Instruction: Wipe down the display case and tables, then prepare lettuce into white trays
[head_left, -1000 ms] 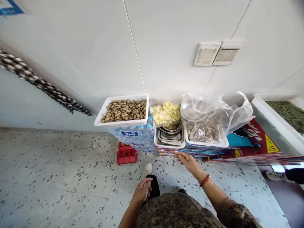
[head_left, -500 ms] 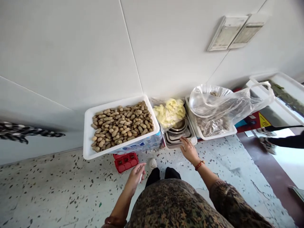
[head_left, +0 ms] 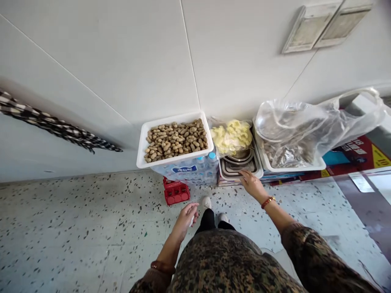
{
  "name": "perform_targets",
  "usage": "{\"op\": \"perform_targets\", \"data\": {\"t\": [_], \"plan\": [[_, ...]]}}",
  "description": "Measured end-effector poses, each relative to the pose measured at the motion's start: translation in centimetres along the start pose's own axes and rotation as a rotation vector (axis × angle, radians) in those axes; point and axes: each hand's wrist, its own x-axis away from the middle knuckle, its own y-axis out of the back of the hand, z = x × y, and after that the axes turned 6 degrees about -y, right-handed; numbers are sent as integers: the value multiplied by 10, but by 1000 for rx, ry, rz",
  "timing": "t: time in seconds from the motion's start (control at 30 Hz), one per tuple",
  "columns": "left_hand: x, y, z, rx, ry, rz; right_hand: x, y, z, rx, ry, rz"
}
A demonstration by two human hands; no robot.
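Note:
My left hand (head_left: 186,218) hangs above the floor with its fingers curled in. A small white object (head_left: 192,221) shows under those fingers; its kind is unclear. Fingers stretched out, my right hand (head_left: 254,186) is over the front rim of a white tray (head_left: 259,173) that holds nested metal trays (head_left: 226,168); whether it touches them I cannot tell. A clear plastic bag with pale yellow contents (head_left: 233,136) rests on the metal ware behind. To the left, a shallow white tub (head_left: 143,159) full of unshelled peanuts (head_left: 177,138) stands on packed water bottles (head_left: 198,173).
Right of the trays, a white tub (head_left: 317,165) carries clear plastic bags (head_left: 302,134). A red compartmented holder (head_left: 177,193) stands on the speckled floor by my feet. Black-and-white checked cloth (head_left: 55,122) hangs at the left wall. Red printed boxes (head_left: 354,152) lie at right.
The view has shifted, so the tubs and trays appear farther right, and more checked cloth shows. Both hands keep nearly the same pose. The person's legs at the right edge have left view.

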Motion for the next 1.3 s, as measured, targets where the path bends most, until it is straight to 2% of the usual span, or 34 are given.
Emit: {"op": "perform_targets", "data": {"t": [0.17,0.33,0.4,0.57,0.67,0.77,0.83,0.9,1.0,1.1,1.2,1.3], "plan": [[30,-3,19,5,-6,-28,-1,18,-23,-25,-103,-144],[50,4,32,4,6,-75,27,19,-39,11,-243,-301],[53,6,34,-10,8,-58,39,13,-36,36,-233,-270],[49,1,24,-66,3,29,52,10,-25,92,-221,-63],[45,3,16,-114,-11,102,56,17,-24,53,-227,-53],[45,20,16,-144,-35,141,62,13,-16,11,-258,-86],[49,42,21,-147,-45,148,66,-1,-2,-24,-302,-113],[55,69,31,-146,-52,145,73,-24,20,-68,-356,-135],[63,110,47,-148,-48,143,91,-71,63,-155,-406,-129],[67,140,55,-168,-28,156,121,-118,105,-267,-428,-86],[67,151,54,-186,-32,184,156,-148,133,-373,-462,-51],[63,145,49,-217,-27,243,188,-155,139,-452,-500,-39]]}}
